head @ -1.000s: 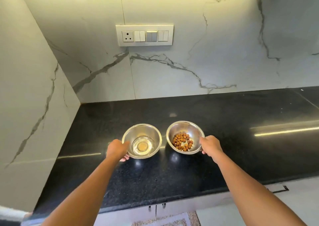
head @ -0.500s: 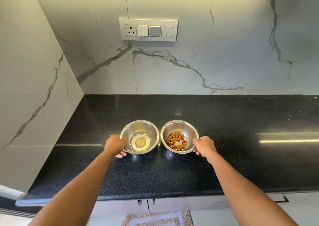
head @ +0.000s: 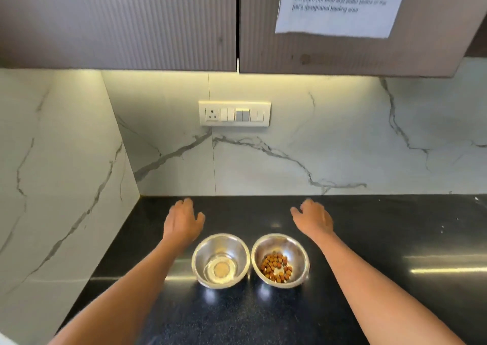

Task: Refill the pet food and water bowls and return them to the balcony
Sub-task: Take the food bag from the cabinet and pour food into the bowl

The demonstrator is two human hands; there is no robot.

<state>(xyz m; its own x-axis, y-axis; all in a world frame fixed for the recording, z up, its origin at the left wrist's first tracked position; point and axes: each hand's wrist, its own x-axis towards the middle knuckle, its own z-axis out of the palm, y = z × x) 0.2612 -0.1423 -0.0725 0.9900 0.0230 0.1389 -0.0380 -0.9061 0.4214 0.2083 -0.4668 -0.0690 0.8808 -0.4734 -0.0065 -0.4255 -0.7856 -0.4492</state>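
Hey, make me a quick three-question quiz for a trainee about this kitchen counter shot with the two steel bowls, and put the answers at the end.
1. True or false: the left hand is gripping the water bowl.
2. Which bowl holds kibble: A, the one on the person's left; B, the food bowl on the right; C, neither?
3. Fill in: both bowls stand on the black ______.

Key
1. False: both hands are open above the counter beyond the bowls, the right hand too, touching neither.
2. B.
3. Countertop.
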